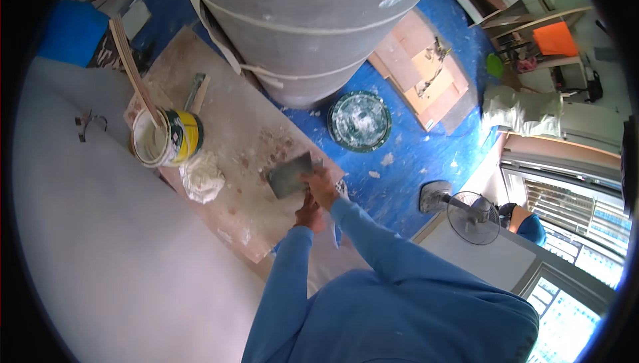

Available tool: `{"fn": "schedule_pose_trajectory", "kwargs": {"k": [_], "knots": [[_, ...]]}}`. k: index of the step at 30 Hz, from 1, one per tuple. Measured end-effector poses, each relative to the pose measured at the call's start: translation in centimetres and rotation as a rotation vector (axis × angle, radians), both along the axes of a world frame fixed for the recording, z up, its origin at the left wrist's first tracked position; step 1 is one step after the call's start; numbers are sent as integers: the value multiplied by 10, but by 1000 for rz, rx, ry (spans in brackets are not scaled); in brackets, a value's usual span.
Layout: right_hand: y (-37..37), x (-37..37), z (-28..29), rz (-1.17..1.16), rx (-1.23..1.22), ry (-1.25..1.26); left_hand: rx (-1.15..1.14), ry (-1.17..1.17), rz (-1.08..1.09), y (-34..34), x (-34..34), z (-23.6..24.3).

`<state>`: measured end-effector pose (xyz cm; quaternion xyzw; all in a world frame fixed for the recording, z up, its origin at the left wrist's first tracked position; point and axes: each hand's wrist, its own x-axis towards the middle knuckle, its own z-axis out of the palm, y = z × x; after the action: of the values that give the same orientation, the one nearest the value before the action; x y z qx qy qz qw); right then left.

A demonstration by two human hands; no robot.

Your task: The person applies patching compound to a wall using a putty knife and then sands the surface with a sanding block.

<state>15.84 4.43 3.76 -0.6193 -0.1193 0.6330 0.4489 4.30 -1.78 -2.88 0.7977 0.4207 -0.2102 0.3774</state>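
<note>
Right hand (322, 186) is gripping a flat grey trowel (290, 175), fingers clamped on its edge, above the stained board (233, 130). Left hand (308, 215) is sitting just below, touching the tool's underside; its grip cannot be determined. Paint tin (170, 138) and crumpled rag (202, 176) are lying on the board nearby.

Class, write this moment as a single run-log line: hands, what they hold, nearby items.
right hand: grips flat trowel blade | left hand: beneath it, contents hidden | nearby: paint tin, crumpled bag, on board
</note>
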Motion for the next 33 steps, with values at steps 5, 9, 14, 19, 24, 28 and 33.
{"fn": "schedule_pose_trajectory", "kwargs": {"k": [5, 9, 14, 19, 24, 28, 33], "knots": [[-20, -15, 8, -48, 28, -43, -120, 1, 52, 11, 0, 23], [-14, -24, 46, 127, 58, -234, -158, 51, 81, 12, 1, 19], [-23, -9, 34, 165, 196, -378, -90, 43, 21, 8, 5, 23], [-17, 6, 48, 184, 337, -405, -65, 11, 25, 11, 7, 14], [-12, 20, 42, 48, 140, -206, 38, -60, 52, 7, 7, -18], [-32, 33, 5, -181, -129, 85, 4, -1, 8, 0, 5, -4], [-57, 28, -47, -361, -232, 232, -71, 22, 35, 1, 6, 4]]}}
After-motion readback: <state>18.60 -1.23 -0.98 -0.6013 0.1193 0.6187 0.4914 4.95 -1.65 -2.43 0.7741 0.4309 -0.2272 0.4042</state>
